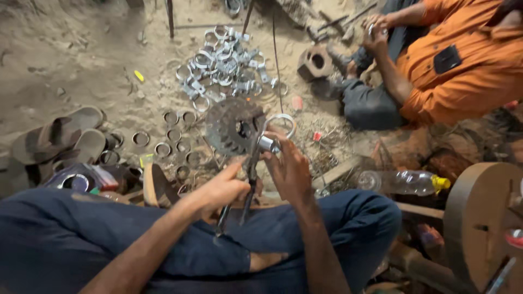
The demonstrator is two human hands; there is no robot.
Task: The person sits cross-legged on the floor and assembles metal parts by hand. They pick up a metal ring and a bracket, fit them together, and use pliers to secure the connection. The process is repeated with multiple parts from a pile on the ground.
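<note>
I sit cross-legged on sandy ground. My left hand grips the handles of dark metal pliers, whose jaws point up and away. My right hand holds a shiny metal ring clamp at the plier jaws, fingers pinched around its short tube end. Just beyond the hands a large rusty toothed gear lies flat on the ground.
A heap of finished silver clamps lies farther out, with several loose metal rings nearer. Sandals sit left. A person in an orange shirt works at upper right. A plastic bottle and a round wooden block are at right.
</note>
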